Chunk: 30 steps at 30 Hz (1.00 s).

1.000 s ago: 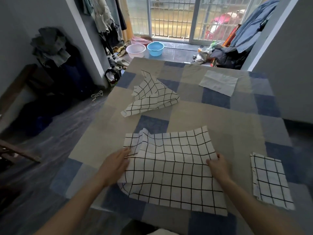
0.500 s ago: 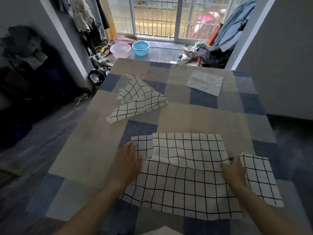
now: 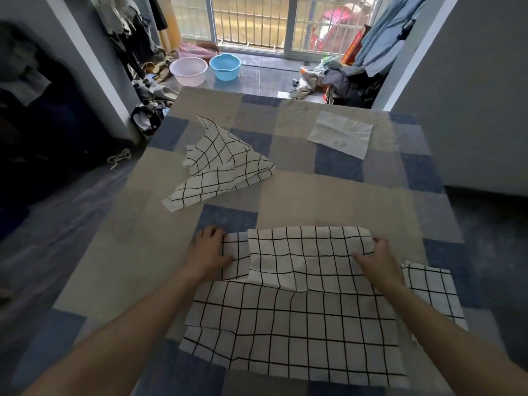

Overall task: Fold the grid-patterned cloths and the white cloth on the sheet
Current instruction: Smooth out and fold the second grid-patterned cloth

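Room: grey walls; a barred glass door (image 3: 251, 21) far off; a pink basin (image 3: 188, 70) and a blue basin (image 3: 225, 66) on the floor by the door; clothes piled at both sides.
Sheet: the big sheet (image 3: 300, 192) has tan, grey and blue squares; all the cloths lie on it.
Big grid cloth: the big grid cloth (image 3: 294, 318) is near the person; its far edge is folded back toward them.
Left hand: the left hand (image 3: 209, 250) rests on the far left corner of the big grid cloth; fingers curled a little; I cannot tell if they pinch it.
Right hand: the right hand (image 3: 376, 258) holds the folded edge at the far right; fingers pinch the cloth.
Small grid cloth: the folded grid cloth (image 3: 433, 292) lies just right of the big one.
Messy grid cloth: the crumpled grid cloth (image 3: 221, 164) sits farther off, on the left.
White cloth: the white cloth (image 3: 340, 133) lies flat, far right.
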### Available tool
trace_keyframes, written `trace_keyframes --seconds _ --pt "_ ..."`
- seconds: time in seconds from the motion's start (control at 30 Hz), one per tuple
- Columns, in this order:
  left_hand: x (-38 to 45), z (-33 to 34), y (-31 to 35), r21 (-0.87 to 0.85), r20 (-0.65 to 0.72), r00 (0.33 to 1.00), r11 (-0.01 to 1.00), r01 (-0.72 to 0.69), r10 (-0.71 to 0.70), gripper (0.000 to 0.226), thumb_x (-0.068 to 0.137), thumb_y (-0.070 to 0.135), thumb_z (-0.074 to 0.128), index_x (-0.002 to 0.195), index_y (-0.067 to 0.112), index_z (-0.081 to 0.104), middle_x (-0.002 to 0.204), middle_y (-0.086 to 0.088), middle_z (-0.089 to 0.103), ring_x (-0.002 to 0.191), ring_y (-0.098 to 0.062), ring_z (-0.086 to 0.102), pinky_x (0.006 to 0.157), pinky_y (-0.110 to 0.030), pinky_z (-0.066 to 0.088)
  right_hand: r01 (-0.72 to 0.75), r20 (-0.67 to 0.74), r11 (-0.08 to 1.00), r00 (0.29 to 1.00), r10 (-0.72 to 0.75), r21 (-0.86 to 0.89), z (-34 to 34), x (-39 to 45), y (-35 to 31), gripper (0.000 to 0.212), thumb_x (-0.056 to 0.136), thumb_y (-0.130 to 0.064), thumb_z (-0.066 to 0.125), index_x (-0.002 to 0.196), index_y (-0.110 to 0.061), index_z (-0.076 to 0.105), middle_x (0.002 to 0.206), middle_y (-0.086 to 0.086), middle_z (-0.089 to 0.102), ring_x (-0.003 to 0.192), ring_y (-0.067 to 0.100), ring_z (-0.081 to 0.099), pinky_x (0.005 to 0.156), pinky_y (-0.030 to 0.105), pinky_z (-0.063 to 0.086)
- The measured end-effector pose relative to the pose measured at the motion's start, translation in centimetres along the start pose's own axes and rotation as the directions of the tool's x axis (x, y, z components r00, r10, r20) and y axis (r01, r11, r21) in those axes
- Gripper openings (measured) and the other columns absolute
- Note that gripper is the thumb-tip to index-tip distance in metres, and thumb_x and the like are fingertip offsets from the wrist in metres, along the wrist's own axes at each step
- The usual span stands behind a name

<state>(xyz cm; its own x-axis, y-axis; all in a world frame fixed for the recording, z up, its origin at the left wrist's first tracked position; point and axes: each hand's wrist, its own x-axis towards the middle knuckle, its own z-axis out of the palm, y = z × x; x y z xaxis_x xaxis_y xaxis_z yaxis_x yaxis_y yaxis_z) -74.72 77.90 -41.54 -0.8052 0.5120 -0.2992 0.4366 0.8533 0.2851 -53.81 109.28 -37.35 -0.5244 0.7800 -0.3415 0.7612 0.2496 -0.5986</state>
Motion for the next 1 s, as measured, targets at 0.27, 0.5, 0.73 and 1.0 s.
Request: trace_keyframes --seconds 0.27,0.5,0.73,1.0 --pt "0.6 -2.2 0.7 -0.14 -0.06 0.994 0.985 -0.1 0.092 0.018 0.087 0.02 0.066 0.087 0.029 0.051 0.087 0.008 0.056 0.086 -0.019 0.059 0.063 -0.028 0.039 -0.046 0.033 0.994 0.999 0.043 0.096 -0.5 4.7 -2.7 0.036 0.083 -0.022 0.07 0.113 -0.004 0.065 0.108 0.017 0.068 0.102 0.033 0.063 0.089 0.04 0.051" --pt "4.3 -14.2 2.5 -0.294 -0.173 0.977 0.94 -0.172 0.125 0.012 0.093 0.022 0.063 0.082 0.027 0.062 0.069 0.005 0.058 0.065 -0.011 0.054 0.056 -0.021 0.037 0.087 0.034 0.97 0.995 -0.097 0.225 -6.0 6.9 -5.8 0.027 0.089 -0.027 0.066 0.108 -0.008 0.068 0.101 0.01 0.068 0.092 0.025 0.062 0.086 0.038 0.052" --pt "4.1 -23.2 4.2 -0.352 -0.631 0.772 0.861 -0.367 0.071 0.02 0.093 0.022 0.064 0.105 0.01 0.074 0.087 0.001 0.066 0.077 -0.003 0.058 0.071 -0.006 0.04 0.312 -0.102 0.821 0.948 -0.3 0.479 -13.8 4.0 -10.0 0.008 0.087 -0.028 0.068 0.081 -0.021 0.068 0.08 -0.003 0.067 0.078 0.013 0.061 0.066 0.018 0.055" --pt "-2.9 -20.2 -0.4 -0.24 -0.552 0.778 0.837 -0.492 0.299 0.05 0.082 -0.015 0.06 0.109 0.026 0.068 0.113 -0.002 0.069 0.101 0.008 0.06 0.091 -0.003 0.038 0.42 -0.091 0.81 0.902 -0.422 0.41 -15.8 -2.9 -5.0 0.068 0.052 -0.072 0.076 0.087 -0.014 0.074 0.083 0.004 0.074 0.078 0.013 0.069 0.076 0.027 0.059"
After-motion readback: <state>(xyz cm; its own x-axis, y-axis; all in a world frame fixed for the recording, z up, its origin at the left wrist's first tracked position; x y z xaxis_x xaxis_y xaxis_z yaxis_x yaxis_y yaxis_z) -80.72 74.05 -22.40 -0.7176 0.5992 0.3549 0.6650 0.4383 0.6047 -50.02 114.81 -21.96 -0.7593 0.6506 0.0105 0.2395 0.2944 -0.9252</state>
